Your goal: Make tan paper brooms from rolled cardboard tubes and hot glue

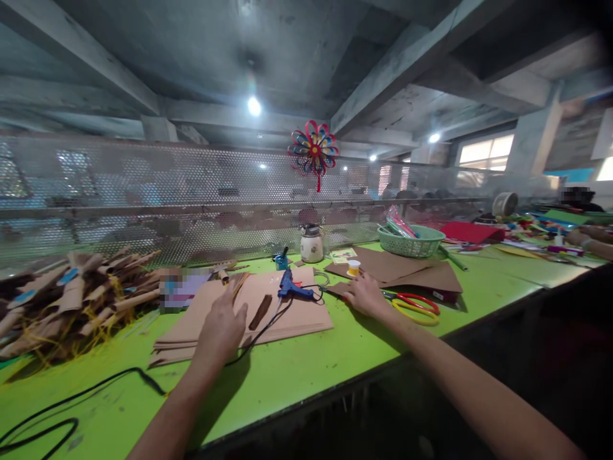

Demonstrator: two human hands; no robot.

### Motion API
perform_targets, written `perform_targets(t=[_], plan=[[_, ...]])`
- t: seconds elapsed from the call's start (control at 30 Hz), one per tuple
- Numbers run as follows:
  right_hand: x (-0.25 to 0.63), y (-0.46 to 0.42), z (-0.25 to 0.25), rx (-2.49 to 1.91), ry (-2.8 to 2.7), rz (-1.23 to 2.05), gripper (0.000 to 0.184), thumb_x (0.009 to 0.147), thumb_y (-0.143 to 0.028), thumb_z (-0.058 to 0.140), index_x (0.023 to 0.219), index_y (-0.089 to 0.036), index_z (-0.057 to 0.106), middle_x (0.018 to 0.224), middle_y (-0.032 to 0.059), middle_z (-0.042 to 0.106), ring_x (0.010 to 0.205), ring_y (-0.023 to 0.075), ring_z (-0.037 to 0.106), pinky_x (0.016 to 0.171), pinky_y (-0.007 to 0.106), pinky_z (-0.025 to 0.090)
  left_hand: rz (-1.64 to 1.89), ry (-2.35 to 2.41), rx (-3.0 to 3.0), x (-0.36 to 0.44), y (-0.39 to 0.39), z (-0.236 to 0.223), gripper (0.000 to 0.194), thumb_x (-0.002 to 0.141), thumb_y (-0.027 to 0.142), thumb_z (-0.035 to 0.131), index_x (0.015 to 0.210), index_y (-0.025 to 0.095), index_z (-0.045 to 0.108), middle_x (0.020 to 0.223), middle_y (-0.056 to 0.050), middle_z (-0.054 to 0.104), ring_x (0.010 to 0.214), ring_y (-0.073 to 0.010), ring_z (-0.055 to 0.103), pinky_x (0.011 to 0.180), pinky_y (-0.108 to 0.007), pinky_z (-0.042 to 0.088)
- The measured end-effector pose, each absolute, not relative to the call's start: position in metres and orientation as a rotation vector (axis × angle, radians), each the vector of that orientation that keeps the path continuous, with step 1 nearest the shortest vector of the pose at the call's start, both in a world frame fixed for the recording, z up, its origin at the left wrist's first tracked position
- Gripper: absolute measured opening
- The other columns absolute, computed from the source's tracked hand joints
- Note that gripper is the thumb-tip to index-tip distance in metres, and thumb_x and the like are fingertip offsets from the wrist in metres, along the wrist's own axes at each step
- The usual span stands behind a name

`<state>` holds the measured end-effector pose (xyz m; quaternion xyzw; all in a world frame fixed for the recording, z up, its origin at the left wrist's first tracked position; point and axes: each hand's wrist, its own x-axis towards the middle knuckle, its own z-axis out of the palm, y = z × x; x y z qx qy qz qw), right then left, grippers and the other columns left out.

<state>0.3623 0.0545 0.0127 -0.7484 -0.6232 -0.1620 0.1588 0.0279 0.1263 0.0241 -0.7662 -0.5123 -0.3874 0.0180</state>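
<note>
My left hand [221,329] lies on a stack of brown cardboard sheets [306,316] on the green table, fingers stretched forward beside thin brown strips [238,284]. My right hand [364,295] rests knuckles-up on the edge of a brown sheet [339,289], fingers curled down; what is under them is hidden. A blue glue gun [293,287] lies on the stack between my hands, its black cord [261,332] trailing toward my left arm. Red and yellow scissors [414,305] lie just right of my right hand.
A heap of rolled brown paper pieces [71,297] sits at left. Behind are a small yellow tape roll [353,267], a cream jar [311,245], a green basket [410,241] and more brown sheets [412,271]. A perforated metal screen [191,191] backs the table. Another person's arm [591,244] rests at far right.
</note>
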Motion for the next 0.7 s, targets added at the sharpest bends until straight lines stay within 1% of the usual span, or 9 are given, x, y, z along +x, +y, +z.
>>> perform_targets(t=[0.1,0.2,0.27,0.37,0.43,0.53,0.6,0.63,0.7], plan=[[0.366,0.054,0.007,-2.192,-1.781,-0.439,0.041,0.084,-0.047,0.054,0.088,-0.010,0.072,0.093,0.0206,0.066,0.094,0.0312,0.055,0.079,0.037,0.038,-1.258,-1.522,-2.307,0.029,0.119,0.025,0.049,0.085,0.031,0.040,0.129,0.008,0.044,0.121,-0.020,0.052,0.117,-0.0324,0.046,0.100,-0.046,0.036],[0.366,0.053,0.004,-2.181,-1.812,-0.407,0.040,0.083,-0.049,0.055,0.078,-0.013,0.072,0.077,0.0156,0.068,0.077,0.0265,0.060,0.071,0.033,0.039,-1.338,-1.426,-2.334,0.033,0.111,0.027,0.041,0.084,0.030,0.043,0.119,0.011,0.053,0.110,-0.017,0.054,0.104,-0.0311,0.053,0.090,-0.046,0.044],[0.367,0.053,0.006,-2.144,-1.809,-0.420,0.033,0.085,-0.041,0.055,0.074,-0.014,0.072,0.073,0.0129,0.069,0.072,0.0240,0.060,0.068,0.031,0.039,-1.424,-1.333,-2.377,0.036,0.106,0.028,0.034,0.084,0.028,0.045,0.111,0.013,0.058,0.100,-0.013,0.055,0.089,-0.0264,0.057,0.080,-0.042,0.048],[0.367,0.048,0.016,-2.055,-1.748,-0.492,0.028,0.089,-0.024,0.048,0.075,-0.014,0.070,0.076,0.0125,0.068,0.075,0.0229,0.060,0.070,0.031,0.040,-1.576,-1.107,-2.475,0.040,0.098,0.027,0.023,0.085,0.027,0.048,0.097,0.016,0.063,0.083,-0.006,0.056,0.071,-0.0185,0.056,0.069,-0.033,0.048],[0.364,0.042,0.025,-1.970,-1.689,-0.553,0.030,0.092,-0.021,0.041,0.084,-0.013,0.069,0.085,0.0134,0.068,0.084,0.0235,0.058,0.075,0.032,0.040,-1.612,-0.954,-2.594,0.043,0.094,0.025,0.018,0.085,0.028,0.051,0.091,0.018,0.065,0.076,-0.003,0.057,0.067,-0.0157,0.055,0.063,-0.028,0.046],[0.347,0.026,0.036,-1.799,-1.675,-0.576,0.034,0.096,-0.023,0.034,0.095,-0.012,0.065,0.092,0.0128,0.066,0.088,0.0212,0.057,0.079,0.031,0.042,-1.612,-0.864,-2.726,0.049,0.087,0.024,0.017,0.087,0.028,0.052,0.086,0.018,0.065,0.073,-0.002,0.060,0.066,-0.0142,0.056,0.062,-0.026,0.044],[0.331,0.014,0.040,-1.535,-1.764,-0.431,0.027,0.094,-0.026,0.042,0.093,-0.014,0.065,0.087,0.0099,0.066,0.081,0.0188,0.058,0.074,0.029,0.045,-1.669,-0.872,-2.719,0.052,0.081,0.028,0.019,0.089,0.027,0.050,0.086,0.017,0.066,0.074,-0.003,0.061,0.068,-0.0143,0.056,0.064,-0.027,0.044],[0.322,0.008,0.040,-1.380,-1.812,-0.316,0.022,0.092,-0.026,0.047,0.092,-0.015,0.066,0.085,0.0085,0.067,0.079,0.0184,0.059,0.073,0.029,0.046,-1.706,-0.853,-2.702,0.053,0.077,0.031,0.019,0.089,0.027,0.049,0.088,0.017,0.066,0.077,-0.004,0.061,0.072,-0.0150,0.057,0.068,-0.028,0.045],[0.306,-0.002,0.038,-1.151,-1.895,-0.161,0.016,0.088,-0.024,0.053,0.089,-0.018,0.068,0.085,0.0072,0.067,0.080,0.0191,0.060,0.075,0.032,0.047,-1.747,-0.780,-2.666,0.055,0.068,0.039,0.020,0.088,0.027,0.052,0.101,0.018,0.064,0.093,-0.007,0.062,0.088,-0.0178,0.057,0.080,-0.031,0.046]])
